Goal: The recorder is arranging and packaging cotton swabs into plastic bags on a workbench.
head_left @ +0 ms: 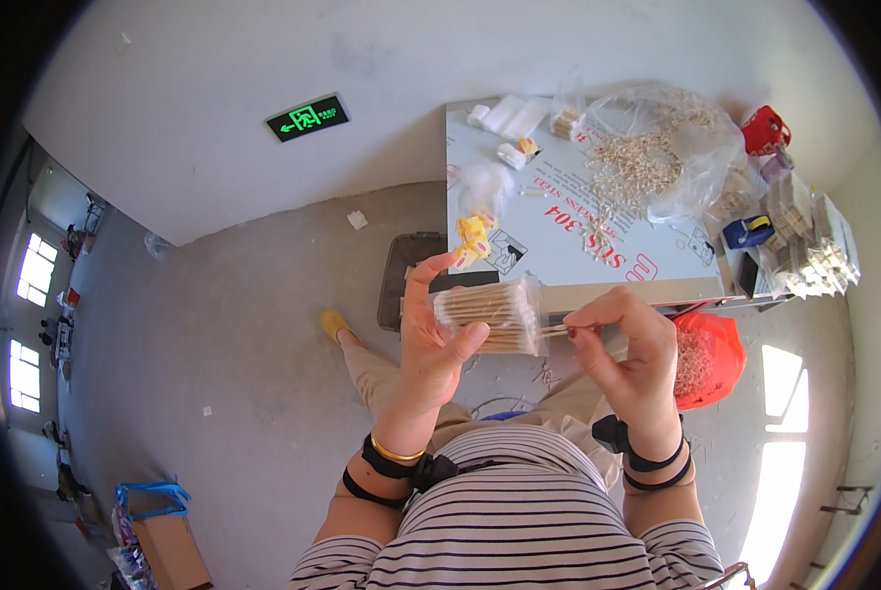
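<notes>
Bag of cotton swabs (496, 311) sits left of your right fingers (609, 311), which pinch slim sticks (556, 330) at its right end; your left fingers (420, 285) clasp it, swabs running left to right, by the surface's (647, 293) near edge.

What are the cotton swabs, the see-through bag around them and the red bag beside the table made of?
The cotton swabs seem to have matte wooden sticks, pale tan and straight, though paper is possible; their white tips look like soft cotton. The see-through bag looks like thin, glossy plastic, clear and wrinkled. The red bag is probably thin plastic too: bright and crinkly.
</notes>
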`<action>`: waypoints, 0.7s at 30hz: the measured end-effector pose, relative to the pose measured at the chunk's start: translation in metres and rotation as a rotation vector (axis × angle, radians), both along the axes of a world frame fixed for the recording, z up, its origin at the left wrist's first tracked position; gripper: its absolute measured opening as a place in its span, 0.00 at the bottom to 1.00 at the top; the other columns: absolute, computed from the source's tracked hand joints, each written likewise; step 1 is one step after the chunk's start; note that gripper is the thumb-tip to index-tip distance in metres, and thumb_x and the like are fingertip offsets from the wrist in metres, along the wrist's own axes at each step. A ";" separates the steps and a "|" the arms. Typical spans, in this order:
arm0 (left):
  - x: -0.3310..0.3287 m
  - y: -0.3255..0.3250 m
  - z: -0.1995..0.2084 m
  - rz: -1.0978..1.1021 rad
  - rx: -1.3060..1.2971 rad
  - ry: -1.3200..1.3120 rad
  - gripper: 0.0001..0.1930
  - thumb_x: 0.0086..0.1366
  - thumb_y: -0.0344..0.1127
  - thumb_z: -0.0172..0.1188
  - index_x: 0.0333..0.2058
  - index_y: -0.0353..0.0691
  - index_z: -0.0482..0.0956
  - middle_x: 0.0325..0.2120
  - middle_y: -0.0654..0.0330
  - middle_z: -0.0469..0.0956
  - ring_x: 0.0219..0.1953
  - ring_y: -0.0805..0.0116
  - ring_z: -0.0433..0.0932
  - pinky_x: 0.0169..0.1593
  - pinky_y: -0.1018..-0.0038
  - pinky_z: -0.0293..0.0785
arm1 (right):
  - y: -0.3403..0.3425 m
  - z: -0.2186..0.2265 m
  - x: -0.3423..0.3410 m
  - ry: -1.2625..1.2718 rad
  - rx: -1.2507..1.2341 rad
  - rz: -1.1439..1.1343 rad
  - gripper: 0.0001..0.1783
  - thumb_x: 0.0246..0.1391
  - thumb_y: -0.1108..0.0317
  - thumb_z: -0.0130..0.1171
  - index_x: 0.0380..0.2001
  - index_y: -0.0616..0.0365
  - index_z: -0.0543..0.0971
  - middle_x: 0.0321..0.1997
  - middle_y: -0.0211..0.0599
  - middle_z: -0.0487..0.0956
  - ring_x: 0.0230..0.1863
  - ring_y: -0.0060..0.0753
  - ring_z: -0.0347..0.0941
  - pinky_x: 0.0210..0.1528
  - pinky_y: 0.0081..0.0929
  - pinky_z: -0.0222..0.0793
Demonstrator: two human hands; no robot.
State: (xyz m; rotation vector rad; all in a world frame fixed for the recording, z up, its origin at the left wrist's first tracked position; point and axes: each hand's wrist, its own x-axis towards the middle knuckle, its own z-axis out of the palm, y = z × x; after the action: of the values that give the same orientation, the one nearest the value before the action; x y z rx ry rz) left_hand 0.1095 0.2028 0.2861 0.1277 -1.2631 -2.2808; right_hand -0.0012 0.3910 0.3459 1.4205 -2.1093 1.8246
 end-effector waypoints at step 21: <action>0.000 0.000 -0.001 0.006 -0.010 0.008 0.39 0.56 0.26 0.72 0.63 0.45 0.61 0.55 0.62 0.70 0.56 0.73 0.72 0.61 0.72 0.69 | 0.000 -0.004 0.002 -0.048 -0.006 -0.020 0.07 0.49 0.83 0.62 0.33 0.64 0.80 0.29 0.34 0.81 0.29 0.23 0.77 0.34 0.20 0.72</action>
State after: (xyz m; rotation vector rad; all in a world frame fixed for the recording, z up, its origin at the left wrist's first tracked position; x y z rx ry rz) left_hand 0.1092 0.2032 0.2851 0.1187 -1.2688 -2.2675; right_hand 0.0007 0.3908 0.3419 1.3622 -2.1298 1.8750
